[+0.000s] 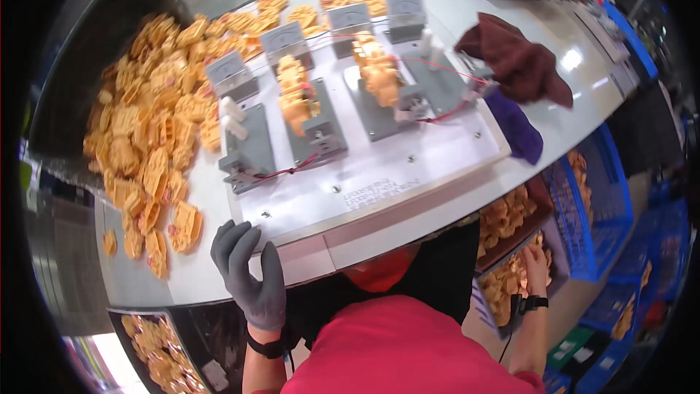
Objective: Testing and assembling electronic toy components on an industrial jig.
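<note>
The left hand [251, 277], thumb and fingers apart, looks empty beside the counter [208, 288]; the right hand [535, 261] is among orange parts [498, 293], grip unclear. Careless pulling could spill the loosely heaped parts.

I am wearing a pinkish-red top [408, 350], black clothing [446, 281] over my lap, a grey glove [264, 303] on my left hand [246, 271], and black wrist straps [267, 347] trailing thin dark cables [506, 345]; my right hand [537, 268] is going bare.
</note>
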`<state>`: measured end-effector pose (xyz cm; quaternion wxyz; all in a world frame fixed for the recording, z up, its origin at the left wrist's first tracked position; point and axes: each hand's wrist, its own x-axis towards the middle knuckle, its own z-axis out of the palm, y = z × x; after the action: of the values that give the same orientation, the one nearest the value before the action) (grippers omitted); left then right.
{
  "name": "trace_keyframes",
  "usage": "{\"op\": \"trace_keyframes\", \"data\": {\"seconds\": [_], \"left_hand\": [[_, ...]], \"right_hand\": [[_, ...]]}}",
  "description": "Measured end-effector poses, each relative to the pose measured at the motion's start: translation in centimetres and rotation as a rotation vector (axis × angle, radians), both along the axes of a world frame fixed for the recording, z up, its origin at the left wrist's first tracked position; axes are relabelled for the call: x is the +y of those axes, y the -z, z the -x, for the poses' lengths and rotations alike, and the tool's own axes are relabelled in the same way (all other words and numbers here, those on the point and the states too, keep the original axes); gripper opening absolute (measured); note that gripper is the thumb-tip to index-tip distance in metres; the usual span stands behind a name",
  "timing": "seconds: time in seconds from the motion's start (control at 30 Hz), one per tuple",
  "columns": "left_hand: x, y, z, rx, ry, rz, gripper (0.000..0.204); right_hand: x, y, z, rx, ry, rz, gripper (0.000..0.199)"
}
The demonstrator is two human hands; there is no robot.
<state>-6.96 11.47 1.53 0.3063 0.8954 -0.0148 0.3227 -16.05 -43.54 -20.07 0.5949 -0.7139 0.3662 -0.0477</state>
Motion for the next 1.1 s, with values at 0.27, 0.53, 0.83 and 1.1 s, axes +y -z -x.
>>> {"op": "trace_keyframes", "data": {"seconds": [0.27, 0.53, 0.83, 1.1], "left_hand": [[1.3, 3.8, 0.2, 0.136, -0.054, 0.086, 0.037], [1.6, 4.2, 0.3, 0.165, -0.004, 0.234, 0.037], [1.9, 4.2, 0.4, 0.179, -0.004, 0.207, 0.038], [1.8, 4.2, 0.3, 0.172, 0.010, 0.227, 0.037]], "right_hand": [[24.2, -26.6, -17.0, -0.537, -1.086, 0.339, 0.020], [33.4, -24.1, -21.7, -0.782, -1.230, 0.792, 0.014], [33.7, -24.0, -21.9, -0.729, -1.232, 0.717, 0.012], [33.5, -23.7, -21.7, -0.766, -1.214, 0.729, 0.015]]}}
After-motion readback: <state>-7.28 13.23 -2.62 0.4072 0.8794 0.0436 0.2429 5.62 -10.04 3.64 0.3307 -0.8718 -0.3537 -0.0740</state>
